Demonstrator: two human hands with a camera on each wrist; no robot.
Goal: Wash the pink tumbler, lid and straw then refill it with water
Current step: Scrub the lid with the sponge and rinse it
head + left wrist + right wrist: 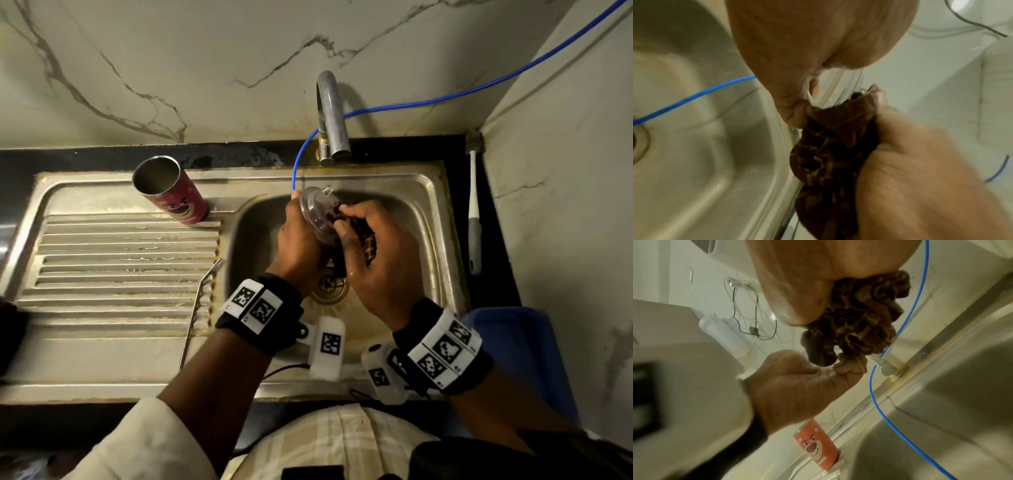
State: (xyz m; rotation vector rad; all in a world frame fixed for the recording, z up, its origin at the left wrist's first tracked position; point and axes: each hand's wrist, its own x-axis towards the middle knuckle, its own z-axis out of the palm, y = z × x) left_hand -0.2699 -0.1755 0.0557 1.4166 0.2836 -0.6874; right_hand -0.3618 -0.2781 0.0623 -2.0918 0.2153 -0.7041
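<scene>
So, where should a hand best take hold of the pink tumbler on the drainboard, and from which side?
Wrap the pink tumbler around its mid-body, coming from the basin side. It stands upright with its open mouth up and plain cylindrical walls without a handle; that side is nearest the hands and looks unobstructed.

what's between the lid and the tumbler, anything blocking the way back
Nothing visible. The left hand holds the lid over the sink while the right hand rubs it with a cloth. The tumbler stands open on the drainboard to the left, with bare steel between.
</scene>
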